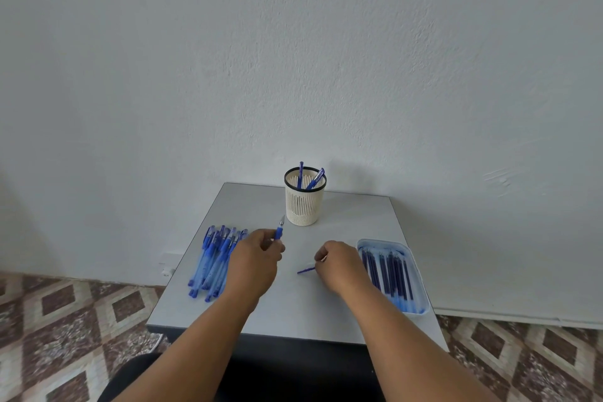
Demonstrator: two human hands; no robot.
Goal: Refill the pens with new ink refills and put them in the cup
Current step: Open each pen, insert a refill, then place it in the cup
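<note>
Curling round a blue translucent plastic pen (279, 229), tip up, the left hand's (254, 258) fingers grip it; the right hand (339, 266) pinches a blue pen cap (306, 269) above the grey worktop (293, 310), near the cream slotted cup (305, 206).

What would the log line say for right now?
left hand: holds pen | right hand: pinches pen cap | cup: two pens inside | tray: refills
</note>
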